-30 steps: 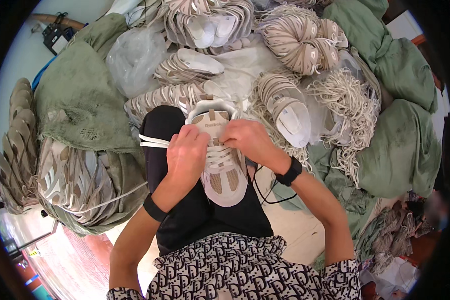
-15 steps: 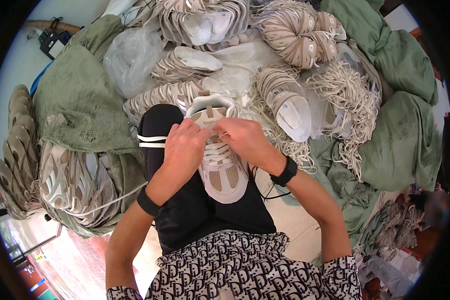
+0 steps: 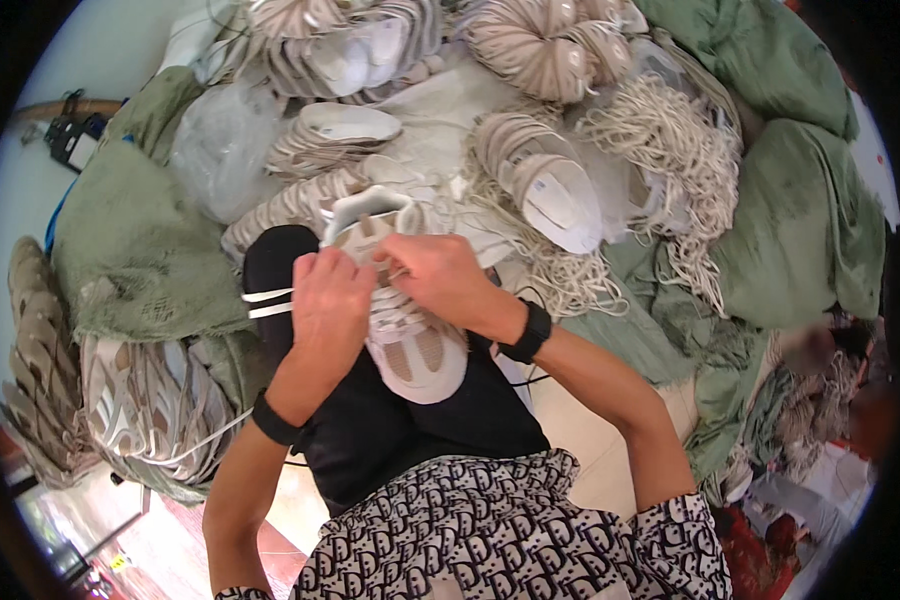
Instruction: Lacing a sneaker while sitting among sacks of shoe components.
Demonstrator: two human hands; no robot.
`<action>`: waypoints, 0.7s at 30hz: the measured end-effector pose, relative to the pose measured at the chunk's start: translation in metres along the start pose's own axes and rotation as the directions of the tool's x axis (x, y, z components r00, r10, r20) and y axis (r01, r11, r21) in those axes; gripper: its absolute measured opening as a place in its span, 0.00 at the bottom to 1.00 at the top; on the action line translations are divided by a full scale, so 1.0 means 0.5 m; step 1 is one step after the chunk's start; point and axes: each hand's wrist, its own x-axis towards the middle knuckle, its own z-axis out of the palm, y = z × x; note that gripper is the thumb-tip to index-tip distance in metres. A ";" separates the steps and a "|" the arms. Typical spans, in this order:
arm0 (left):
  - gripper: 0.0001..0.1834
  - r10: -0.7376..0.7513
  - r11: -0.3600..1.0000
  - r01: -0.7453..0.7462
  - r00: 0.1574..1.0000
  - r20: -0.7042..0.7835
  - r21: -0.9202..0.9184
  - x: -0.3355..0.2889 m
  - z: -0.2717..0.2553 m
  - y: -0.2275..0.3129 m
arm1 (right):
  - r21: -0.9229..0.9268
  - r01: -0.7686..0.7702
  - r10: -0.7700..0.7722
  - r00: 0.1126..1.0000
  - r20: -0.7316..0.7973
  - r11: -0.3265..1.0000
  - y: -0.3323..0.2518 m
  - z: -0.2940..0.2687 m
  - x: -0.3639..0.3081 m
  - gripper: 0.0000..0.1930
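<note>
A beige and white sneaker upper (image 3: 420,368) rests on my black-trousered lap, toe toward me, with pale laces crossing its front. My left hand (image 3: 332,305) is closed at the left side of the lacing. Two white strands of shoelace (image 3: 270,304) stick out beyond that hand over my left thigh. From the other side, my right hand (image 3: 442,285) pinches at the top of the lacing, below the tongue. Both sets of fingers nearly meet; they hide the upper eyelets and the lace ends.
Stacked shoe uppers (image 3: 535,180) lie ahead, beside a tangled heap of cream laces (image 3: 665,150). A clear plastic bag (image 3: 225,150) sits at the far left. Green sacks (image 3: 135,250) flank both sides, the left one holding more uppers (image 3: 155,400).
The whole view has shifted, so the surroundings sit further left. My hands stay at the top of the lacing, with the fingers drawn slightly closer together.
</note>
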 end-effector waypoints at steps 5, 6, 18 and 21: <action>0.01 -0.114 0.984 0.114 0.993 0.011 -0.133 -0.002 0.005 0.004 | 0.097 -0.070 0.067 0.997 0.033 0.993 -0.003 -0.012 0.000 0.10; 0.02 -0.130 0.980 0.135 0.991 0.041 -0.148 -0.002 0.003 0.004 | 0.118 -0.056 0.052 0.998 0.035 0.991 -0.005 -0.013 0.003 0.10; 0.13 -0.302 0.930 0.272 0.948 -0.096 -0.246 -0.017 0.013 0.044 | 0.151 -0.089 0.075 0.992 0.098 0.985 -0.013 -0.031 -0.019 0.08; 0.15 -0.305 0.951 0.301 0.951 -0.049 -0.075 -0.028 0.026 0.046 | 0.050 -0.008 0.005 0.998 0.062 0.999 0.002 -0.028 0.002 0.08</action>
